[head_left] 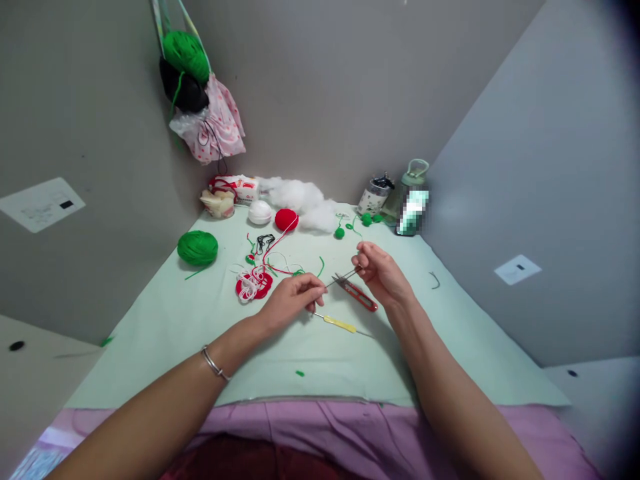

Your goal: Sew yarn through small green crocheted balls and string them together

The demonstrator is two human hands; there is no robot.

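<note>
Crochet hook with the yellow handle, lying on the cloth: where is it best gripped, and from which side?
Probably by the yellow handle, pinched from above across its width: it is thicker than the thin metal shaft and lies flat on the green cloth. The left hand is nearest; like the right hand, it pinches a thin strand.

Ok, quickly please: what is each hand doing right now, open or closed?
Left hand: closed, pinching one end of a thin grey strand.
Right hand: closed, pinching its other end; needle or thread, cannot tell.
</note>
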